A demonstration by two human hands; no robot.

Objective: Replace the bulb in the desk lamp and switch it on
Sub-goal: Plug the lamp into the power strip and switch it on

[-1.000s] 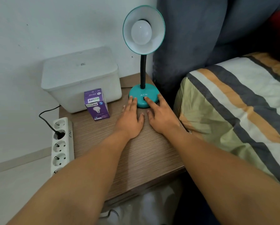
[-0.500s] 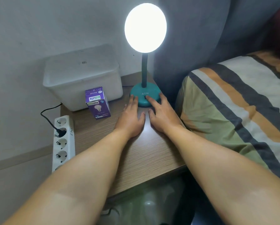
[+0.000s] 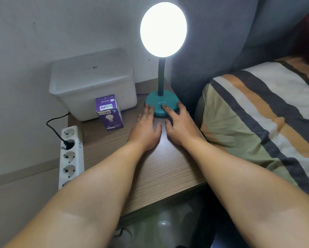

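Observation:
The teal desk lamp stands at the back of the wooden bedside table, its base (image 3: pixel 156 102) marked ATN. Its round shade (image 3: pixel 163 29) glows bright white, so the bulb inside is lost in the glare. My left hand (image 3: pixel 145 129) lies flat on the table, fingertips touching the left edge of the base. My right hand (image 3: pixel 178 126) rests beside it, its index finger on the switch at the front of the base and its other fingers around the base's right side. A purple bulb box (image 3: pixel 110 112) stands upright to the left.
A white lidded plastic bin (image 3: pixel 93 83) sits at the table's back left. A white power strip (image 3: pixel 70 154) with one black plug in it hangs at the table's left edge. A bed with a striped cover (image 3: pixel 261 126) borders the right side.
The lamp has gone from dark to lit, and the room around it looks dimmer. Both hands have stayed at the base with little movement.

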